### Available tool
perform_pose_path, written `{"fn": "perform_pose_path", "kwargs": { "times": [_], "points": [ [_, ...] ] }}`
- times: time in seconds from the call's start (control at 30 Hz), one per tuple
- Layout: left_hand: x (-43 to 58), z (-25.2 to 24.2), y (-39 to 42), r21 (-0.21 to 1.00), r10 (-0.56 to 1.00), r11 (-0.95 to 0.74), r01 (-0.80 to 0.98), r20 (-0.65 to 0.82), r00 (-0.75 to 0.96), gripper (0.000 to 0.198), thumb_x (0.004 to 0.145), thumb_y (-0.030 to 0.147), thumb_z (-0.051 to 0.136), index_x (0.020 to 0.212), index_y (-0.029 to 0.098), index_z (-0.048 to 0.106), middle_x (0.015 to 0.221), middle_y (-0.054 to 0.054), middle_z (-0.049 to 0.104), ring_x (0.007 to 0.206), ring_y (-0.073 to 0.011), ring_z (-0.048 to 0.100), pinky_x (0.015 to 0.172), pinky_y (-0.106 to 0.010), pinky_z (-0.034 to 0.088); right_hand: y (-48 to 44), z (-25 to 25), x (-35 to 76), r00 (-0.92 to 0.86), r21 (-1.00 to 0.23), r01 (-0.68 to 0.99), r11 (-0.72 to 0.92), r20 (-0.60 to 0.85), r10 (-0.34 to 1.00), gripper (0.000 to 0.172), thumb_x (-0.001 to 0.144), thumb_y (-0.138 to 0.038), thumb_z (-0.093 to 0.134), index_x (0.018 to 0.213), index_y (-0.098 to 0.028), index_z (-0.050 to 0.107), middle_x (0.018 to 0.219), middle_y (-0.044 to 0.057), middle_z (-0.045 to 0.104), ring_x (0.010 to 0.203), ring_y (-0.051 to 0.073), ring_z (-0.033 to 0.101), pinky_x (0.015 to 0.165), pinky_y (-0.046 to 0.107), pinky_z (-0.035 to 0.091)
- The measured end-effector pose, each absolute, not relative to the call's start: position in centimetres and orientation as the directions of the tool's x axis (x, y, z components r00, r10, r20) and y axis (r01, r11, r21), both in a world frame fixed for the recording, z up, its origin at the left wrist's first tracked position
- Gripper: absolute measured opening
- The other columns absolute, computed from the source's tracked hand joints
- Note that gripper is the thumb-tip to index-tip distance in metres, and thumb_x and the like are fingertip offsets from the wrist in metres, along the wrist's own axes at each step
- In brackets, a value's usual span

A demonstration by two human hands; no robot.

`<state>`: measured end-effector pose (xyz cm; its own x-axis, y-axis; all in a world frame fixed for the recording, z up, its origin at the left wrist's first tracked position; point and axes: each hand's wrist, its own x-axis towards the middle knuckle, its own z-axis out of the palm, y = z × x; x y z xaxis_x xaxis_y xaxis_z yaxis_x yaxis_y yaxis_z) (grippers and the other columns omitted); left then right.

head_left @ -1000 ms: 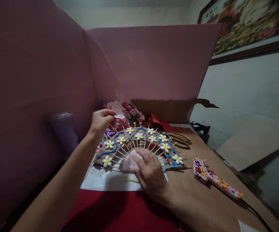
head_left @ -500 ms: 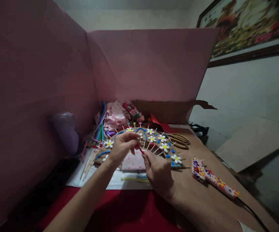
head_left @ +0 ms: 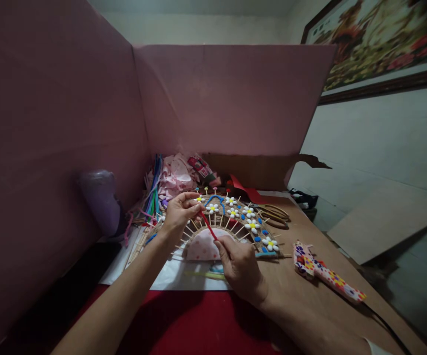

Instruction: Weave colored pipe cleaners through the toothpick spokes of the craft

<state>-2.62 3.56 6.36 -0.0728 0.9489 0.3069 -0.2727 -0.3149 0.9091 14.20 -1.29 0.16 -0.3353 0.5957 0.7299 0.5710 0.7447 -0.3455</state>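
A thin red pipe cleaner (head_left: 209,227) is stretched at a slant between my two hands. My left hand (head_left: 181,212) pinches its upper end between thumb and fingers. Lower and to the right, my right hand (head_left: 242,266) is closed around the other end. Beneath and behind them lies a half-round woven craft piece (head_left: 260,241) with wooden sticks fanning out, white daisies with yellow centres and blue trim. Its pink dotted half-circle (head_left: 204,245) shows below the red strand. My left hand and forearm cover the piece's left side.
Gold-handled scissors (head_left: 274,214) lie right of the craft piece. A flower-patterned glue gun (head_left: 324,276) with a black cord rests on the brown board. Coloured pipe cleaners (head_left: 155,190) and crumpled pink cloth (head_left: 178,175) are heaped behind. A purple wrapped bundle (head_left: 102,202) stands at left.
My left hand has moved left and slightly up, away from my right hand. More of the red pipe cleaner now shows between them. My right hand has barely shifted.
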Motion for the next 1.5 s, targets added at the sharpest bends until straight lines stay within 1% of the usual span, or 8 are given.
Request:
{"fn": "perform_pose_path", "kwargs": {
  "times": [0.13,0.27,0.43,0.6,0.97,1.2,1.37,1.5],
  "points": [
    [-2.5,5.7,2.9,0.929,0.978,-0.207,-0.307,0.205,-0.04,0.029,0.054,0.019,0.078,0.078,0.008,0.064,0.062,-0.005,0.069,0.049,-0.0104,0.061,0.048,-0.02,0.049,-1.4,0.6,13.9,-0.353,-0.749,0.297,0.592,0.49,0.797,0.027,0.09,-0.032,0.04,0.071,-0.017,0.051,0.058,0.0,0.052,0.052,0.012,0.049,0.052,0.025,0.036],
    [-1.7,4.4,1.7,0.941,0.982,-0.157,-0.3,0.181,0.055,0.023,0.056,0.021,0.078,0.07,0.009,0.064,0.061,-0.005,0.069,0.048,-0.0107,0.06,0.046,-0.019,0.046,-0.8,0.7,13.4,-0.507,-0.99,-0.066,0.126,0.142,0.85,0.033,0.083,-0.045,0.05,0.102,-0.018,0.046,0.056,-0.004,0.055,0.037,0.009,0.045,0.038,0.02,0.037],
    [-0.7,2.9,1.0,0.971,0.981,-0.145,-0.192,0.166,0.098,0.022,0.056,0.023,0.077,0.062,0.01,0.06,0.047,0.002,0.059,0.037,-0.0064,0.049,0.039,-0.017,0.038,0.0,0.4,13.6,-0.502,-0.988,-0.148,0.029,0.1,0.859,0.036,0.078,-0.051,0.056,0.074,-0.016,0.052,0.039,-0.009,0.04,0.03,0.003,0.027,0.03,0.015,0.018],
    [-0.8,3.1,0.7,0.986,0.983,-0.074,-0.15,0.097,0.158,0.031,0.055,0.032,0.077,0.062,0.013,0.054,0.04,0.005,0.051,0.031,-0.0063,0.043,0.033,-0.017,0.031,0.2,0.3,14.1,-0.605,-0.969,-0.211,-0.125,0.029,0.796,0.037,0.08,-0.053,0.051,0.076,-0.015,0.054,0.032,-0.012,0.033,0.026,0.003,0.015,0.027,0.015,0.015],
    [0.6,1.5,0.5,0.911,0.948,0.09,-0.402,0.046,0.316,0.039,0.063,0.045,0.072,0.068,0.017,0.046,0.047,0.003,0.054,0.036,-0.0088,0.047,0.036,-0.017,0.029,1.0,0.0,14.3,-0.685,-0.937,-0.297,-0.186,0.073,0.725,0.033,0.079,-0.041,0.049,0.06,-0.015,0.053,0.027,-0.011,0.029,0.023,0.003,0.016,0.026,0.015,0.018],
    [-0.8,2.9,1.3,0.909,0.982,-0.188,-0.373,0.181,-0.054,0.038,0.06,0.042,0.075,0.063,0.015,0.047,0.05,0.006,0.049,0.037,-0.0019,0.035,0.034,-0.012,0.022,0.8,0.6,14.6,-0.641,-0.914,-0.342,-0.219,0.056,0.766,0.03,0.078,-0.04,0.049,0.059,-0.017,0.051,0.027,-0.012,0.026,0.021,0.003,0.012,0.022,0.015,0.016],
    [-2.2,4.5,0.4,0.97,0.934,-0.218,0.106,0.176,0.31,0.02,0.061,0.03,0.074,0.059,0.014,0.061,0.048,0.004,0.052,0.04,-0.0045,0.04,0.039,-0.016,0.028,1.4,0.7,15.0,-0.544,-0.899,-0.393,-0.191,0.061,0.837,0.028,0.077,-0.039,0.05,0.06,-0.017,0.05,0.026,-0.012,0.029,0.021,0.003,0.014,0.023,0.014,0.016],
    [-0.7,4.6,-2.3,0.786,0.778,-0.378,0.49,-0.017,0.628,0.013,0.062,0.03,0.072,0.064,0.017,0.069,0.054,0.001,0.06,0.049,-0.0101,0.049,0.045,-0.019,0.033,2.4,0.8,15.7,-0.5,-0.888,-0.42,-0.188,0.053,0.864,0.025,0.078,-0.038,0.05,0.062,-0.018,0.05,0.027,-0.013,0.027,0.023,0.003,0.01,0.023,0.013,0.014]
  ]
}}
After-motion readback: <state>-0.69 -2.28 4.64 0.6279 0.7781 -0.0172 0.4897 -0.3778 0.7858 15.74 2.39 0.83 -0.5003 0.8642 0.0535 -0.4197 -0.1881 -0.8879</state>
